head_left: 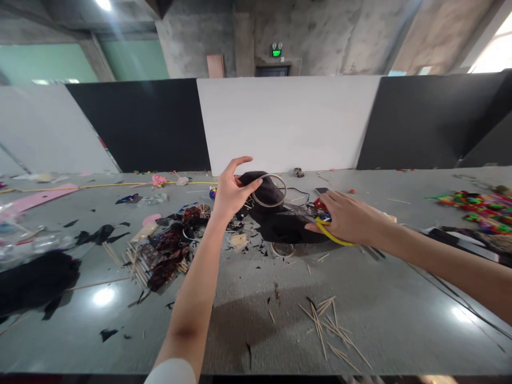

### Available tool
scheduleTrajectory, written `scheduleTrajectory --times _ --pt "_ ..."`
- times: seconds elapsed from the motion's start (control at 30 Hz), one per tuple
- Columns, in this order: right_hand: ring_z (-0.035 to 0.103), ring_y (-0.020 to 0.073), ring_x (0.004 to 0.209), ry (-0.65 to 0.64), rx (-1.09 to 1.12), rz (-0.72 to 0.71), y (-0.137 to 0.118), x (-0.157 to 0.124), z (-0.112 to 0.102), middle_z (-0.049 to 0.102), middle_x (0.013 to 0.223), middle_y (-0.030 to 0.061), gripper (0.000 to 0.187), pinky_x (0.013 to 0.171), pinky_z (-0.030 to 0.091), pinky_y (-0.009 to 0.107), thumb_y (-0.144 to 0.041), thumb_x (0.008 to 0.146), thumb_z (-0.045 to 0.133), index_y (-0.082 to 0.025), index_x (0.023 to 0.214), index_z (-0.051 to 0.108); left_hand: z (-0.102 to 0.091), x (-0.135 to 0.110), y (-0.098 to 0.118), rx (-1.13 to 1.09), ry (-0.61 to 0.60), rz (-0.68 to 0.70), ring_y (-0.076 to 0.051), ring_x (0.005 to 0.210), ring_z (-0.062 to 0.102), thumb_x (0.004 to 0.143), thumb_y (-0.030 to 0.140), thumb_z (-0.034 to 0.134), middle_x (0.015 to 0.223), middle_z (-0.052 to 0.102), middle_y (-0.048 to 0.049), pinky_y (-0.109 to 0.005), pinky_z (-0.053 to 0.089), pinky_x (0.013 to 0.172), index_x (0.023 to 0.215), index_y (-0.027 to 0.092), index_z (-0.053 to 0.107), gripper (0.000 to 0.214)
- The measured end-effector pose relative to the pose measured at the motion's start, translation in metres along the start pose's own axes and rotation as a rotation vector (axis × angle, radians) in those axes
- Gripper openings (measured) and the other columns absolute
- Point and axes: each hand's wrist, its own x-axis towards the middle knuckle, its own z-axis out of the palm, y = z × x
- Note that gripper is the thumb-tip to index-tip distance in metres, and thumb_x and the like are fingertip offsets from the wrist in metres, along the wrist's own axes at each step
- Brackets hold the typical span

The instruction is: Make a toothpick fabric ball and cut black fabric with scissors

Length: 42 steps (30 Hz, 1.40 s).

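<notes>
My left hand (232, 192) is raised over the middle of the table, its thumb against a round, clear-rimmed piece (270, 204) that looks like a plastic cup or lid. Black cloth (253, 177) is bunched at that piece and gripped by the same hand. More black fabric (286, 228) spreads below it, partly covering a second clear round rim (282, 250). My right hand (346, 216) is closed around scissors (326, 224) with yellow and red handles. Their blades point left over the black fabric; whether they touch it I cannot tell.
Thin wooden sticks (320, 325) lie scattered near the front. Dark patterned scraps (168, 250) and black cuttings are left of centre. Colourful pipe-cleaner-like pieces (476, 205) sit at the right. A white and black partition (288, 122) stands behind the grey table (180, 346).
</notes>
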Motion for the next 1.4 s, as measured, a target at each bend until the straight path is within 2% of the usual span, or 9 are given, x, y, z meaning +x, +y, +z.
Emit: scheduleTrajectory --times 0.2,0.3,0.43,0.57,0.8,1.0,1.2,1.4 --pt "0.066 0.0331 0.099 0.035 -0.03 -0.071 -0.018 0.014 -0.008 0.067 0.106 0.0187 0.056 0.079 0.049 0.04 -0.064 0.097 0.048 -0.011 0.106 0.065 0.004 -0.002 0.006 -0.057 -0.05 -0.025 -0.019 0.066 0.068 0.082 0.037 0.083 0.077 0.067 0.0009 -0.032 0.059 0.059 0.136 0.029 0.056 0.061" --pt "0.068 0.0303 0.092 0.049 -0.068 -0.104 -0.022 0.017 -0.009 0.069 0.102 0.017 0.057 0.074 0.047 0.038 -0.063 0.099 0.046 -0.011 0.102 0.069 0.005 -0.002 0.005 -0.066 -0.065 -0.028 -0.02 0.069 0.07 0.083 0.038 0.082 0.081 0.069 -0.0001 -0.034 0.06 0.061 0.139 0.03 0.053 0.063" --pt "0.069 0.0264 0.079 0.038 -0.144 -0.114 -0.025 0.017 -0.01 0.072 0.095 0.0147 0.059 0.065 0.039 0.034 -0.062 0.102 0.043 -0.012 0.094 0.072 0.003 -0.002 0.003 -0.031 -0.021 -0.013 -0.019 0.069 0.069 0.085 0.038 0.082 0.084 0.069 -0.0005 -0.033 0.059 0.061 0.14 0.031 0.053 0.063" --pt "0.069 0.0256 0.072 0.018 -0.173 -0.108 -0.025 0.017 -0.01 0.073 0.088 0.0138 0.063 0.061 0.034 0.033 -0.065 0.102 0.04 -0.012 0.087 0.072 0.0 -0.001 0.002 -0.038 0.028 -0.001 -0.015 0.058 0.062 0.083 0.037 0.084 0.073 0.063 0.0025 -0.028 0.054 0.054 0.138 0.031 0.056 0.062" --pt "0.07 0.0332 0.094 0.036 -0.138 -0.036 -0.029 0.023 -0.011 0.071 0.104 0.0185 0.076 0.068 0.045 0.036 -0.079 0.095 0.039 -0.01 0.105 0.069 0.004 -0.002 0.004 -0.122 0.021 0.0 -0.013 0.052 0.058 0.082 0.036 0.085 0.063 0.056 0.0044 -0.026 0.054 0.051 0.137 0.029 0.058 0.061" --pt "0.07 0.0308 0.088 0.028 -0.064 -0.022 -0.038 0.025 -0.009 0.073 0.103 0.0178 0.07 0.069 0.048 0.038 -0.077 0.096 0.041 -0.014 0.103 0.072 0.007 -0.004 0.008 -0.153 -0.002 -0.016 -0.013 0.054 0.059 0.083 0.034 0.084 0.068 0.059 0.0035 -0.027 0.055 0.052 0.137 0.03 0.057 0.06" --pt "0.066 0.0244 0.071 0.045 -0.039 -0.07 -0.041 0.027 -0.005 0.075 0.087 0.0148 0.063 0.063 0.042 0.036 -0.072 0.098 0.043 -0.018 0.079 0.071 0.005 -0.003 0.005 -0.141 0.047 -0.01 -0.014 0.054 0.059 0.083 0.032 0.084 0.063 0.054 0.0046 -0.027 0.055 0.052 0.137 0.031 0.058 0.06" --pt "0.069 0.028 0.077 0.087 -0.025 -0.054 -0.046 0.027 -0.007 0.076 0.094 0.0163 0.061 0.063 0.043 0.037 -0.072 0.095 0.048 -0.016 0.092 0.072 0.005 -0.003 0.007 -0.111 0.072 0.001 -0.018 0.061 0.063 0.082 0.034 0.085 0.066 0.053 0.0028 -0.029 0.057 0.052 0.134 0.031 0.06 0.058"
